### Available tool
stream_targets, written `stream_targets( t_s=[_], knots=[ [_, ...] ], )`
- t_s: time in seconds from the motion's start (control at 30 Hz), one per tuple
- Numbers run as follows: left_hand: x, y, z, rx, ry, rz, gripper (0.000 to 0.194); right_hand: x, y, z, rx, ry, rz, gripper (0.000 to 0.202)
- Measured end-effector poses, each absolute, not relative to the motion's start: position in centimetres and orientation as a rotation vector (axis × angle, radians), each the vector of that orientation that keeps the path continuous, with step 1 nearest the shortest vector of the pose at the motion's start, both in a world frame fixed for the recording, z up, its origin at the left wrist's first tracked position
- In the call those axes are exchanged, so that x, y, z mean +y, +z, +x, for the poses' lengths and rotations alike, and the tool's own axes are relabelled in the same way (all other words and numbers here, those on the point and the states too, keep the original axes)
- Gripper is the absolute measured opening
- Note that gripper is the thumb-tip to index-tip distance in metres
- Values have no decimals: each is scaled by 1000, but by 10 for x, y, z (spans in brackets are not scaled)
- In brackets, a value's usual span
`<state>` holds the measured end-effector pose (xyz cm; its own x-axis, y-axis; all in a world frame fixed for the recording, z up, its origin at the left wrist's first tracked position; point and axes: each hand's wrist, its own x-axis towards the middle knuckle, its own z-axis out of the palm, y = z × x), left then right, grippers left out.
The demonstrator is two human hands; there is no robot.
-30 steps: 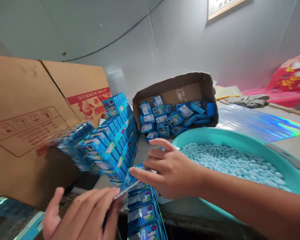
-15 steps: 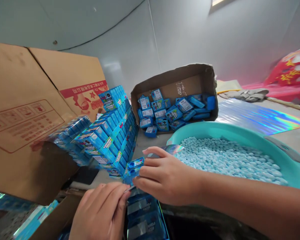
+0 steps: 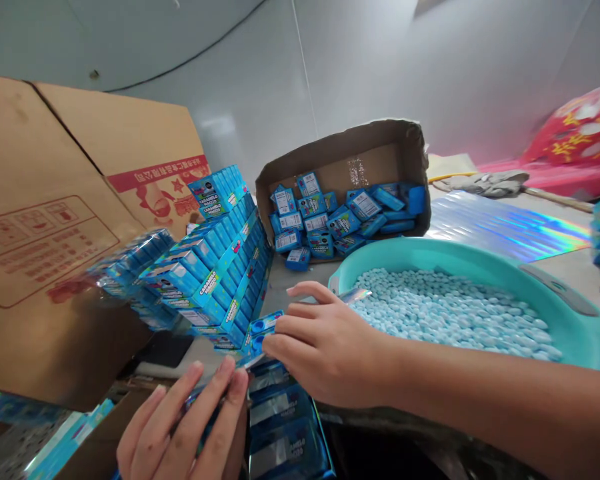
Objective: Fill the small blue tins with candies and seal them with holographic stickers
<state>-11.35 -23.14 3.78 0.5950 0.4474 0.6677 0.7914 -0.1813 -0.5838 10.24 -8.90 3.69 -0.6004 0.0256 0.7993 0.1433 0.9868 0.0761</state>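
My left hand (image 3: 193, 427) is at the lower left, its fingers spread apart over something blue that shows only in the gaps between them. My right hand (image 3: 325, 347) is curled, with its fingertips beside small blue packs (image 3: 263, 327) that have oval shapes on top. A shiny, rainbow-tinted film (image 3: 356, 295) sticks out behind this hand, which seems to grip it; the rest is hidden. Between the hands lies a thin silvery edge. Below them, dark blue candy packs (image 3: 287, 437) sit in an open blue-edged box.
Stacked blue candy boxes (image 3: 215, 267) stand ahead on the left beside a large carton (image 3: 45, 200). A carton on its side (image 3: 380, 150) holds loose blue boxes. To the right, a turquoise basin (image 3: 430, 250) contains pale blue candies. Holographic film (image 3: 505, 223) lies behind it.
My left hand has moved down and left, and its fingers have spread from a closed position. My right hand stays by the small blue packs. The whole view has shifted slightly.
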Motion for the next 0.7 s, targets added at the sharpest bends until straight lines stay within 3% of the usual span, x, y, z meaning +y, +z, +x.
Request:
stream_targets(
  t_s=[0.4,0.6,0.7],
  knots=[
    [-223,15,-109,-1038,-604,-1731,43,-90,38,103,-2213,-183,-60,21],
    [-225,10,-115,-1052,-523,-1766,44,-90,37,103,-2217,-195,-59,23],
    [-223,8,-113,-1037,-668,-1732,47,-91,37,102,-2230,-210,-66,23]
  ],
)
